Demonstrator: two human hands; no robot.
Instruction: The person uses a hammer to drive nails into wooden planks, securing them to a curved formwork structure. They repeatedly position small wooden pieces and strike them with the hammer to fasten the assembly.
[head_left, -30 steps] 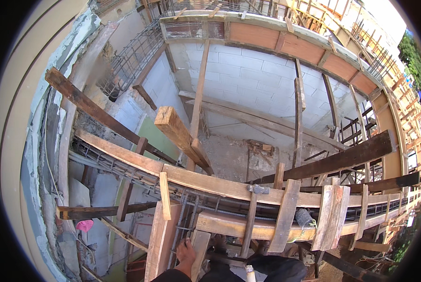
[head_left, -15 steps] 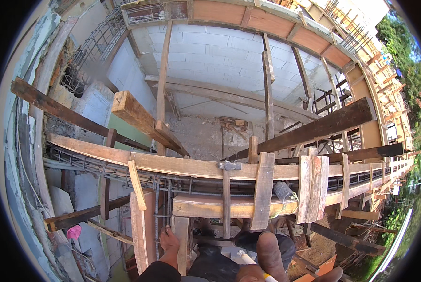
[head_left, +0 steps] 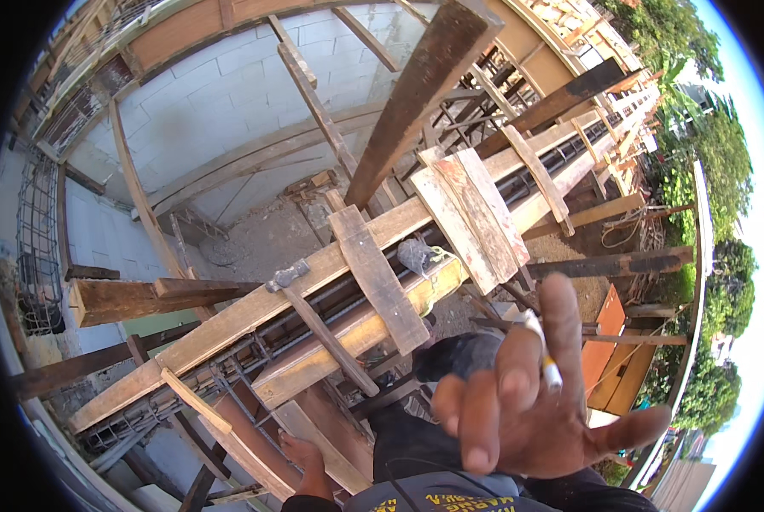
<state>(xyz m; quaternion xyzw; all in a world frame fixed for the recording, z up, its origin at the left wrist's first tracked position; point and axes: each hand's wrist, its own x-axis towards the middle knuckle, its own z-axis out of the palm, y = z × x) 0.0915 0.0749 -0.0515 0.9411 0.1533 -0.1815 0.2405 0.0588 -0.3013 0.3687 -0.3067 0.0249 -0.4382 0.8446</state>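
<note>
My right hand [head_left: 527,401] is raised in front of me at the lower right, its fingers spread, with a white cigarette [head_left: 552,376] held between two of them. Down at the lower middle, my left hand [head_left: 303,450] is at the top of an upright form, between a wooden board [head_left: 326,445] and thin steel bars [head_left: 258,410]. Its fingers are curled, but what they grip is hard to make out. Beyond it, a hammer [head_left: 289,275] lies across the long wooden beam form [head_left: 228,328], which has reinforcing bars inside.
Short planks [head_left: 471,226] bridge the beam form, near a grey cup-like container [head_left: 416,255]. Dark timbers [head_left: 424,102] jut up over a deep space with a white block wall [head_left: 228,85]. To the right, the ground lies well below, beside an orange panel [head_left: 605,328].
The view has turned, so the beam form now slants up to the right. My right hand has come up from the lower edge with the cigarette, fingers now spread. My left hand stays by the upright form.
</note>
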